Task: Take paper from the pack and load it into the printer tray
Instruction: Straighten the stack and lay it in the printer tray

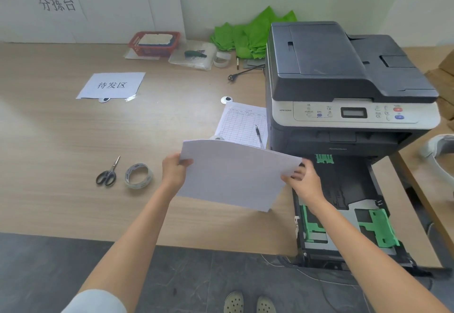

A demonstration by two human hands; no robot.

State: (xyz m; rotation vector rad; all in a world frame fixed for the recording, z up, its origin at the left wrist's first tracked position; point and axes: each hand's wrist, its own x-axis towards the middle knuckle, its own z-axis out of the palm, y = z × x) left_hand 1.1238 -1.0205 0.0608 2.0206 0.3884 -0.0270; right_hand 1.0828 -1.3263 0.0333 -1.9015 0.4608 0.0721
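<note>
A thin stack of blank white paper [233, 172] is held in the air above the desk, just left of the printer's tray. My left hand [175, 170] grips its left edge, and my right hand [304, 180] pinches its right corner. The grey and black printer [344, 84] stands on the desk at the right. Its paper tray [344, 204] is pulled out toward me, with green guides and no paper inside. No paper pack shows in the view.
A printed form with a pen [245, 123] lies beside the printer. Scissors [108, 172] and a tape roll [138, 174] sit on the desk at the left. A labelled sheet [111, 85], a red basket [154, 42] and green bags [250, 32] lie farther back.
</note>
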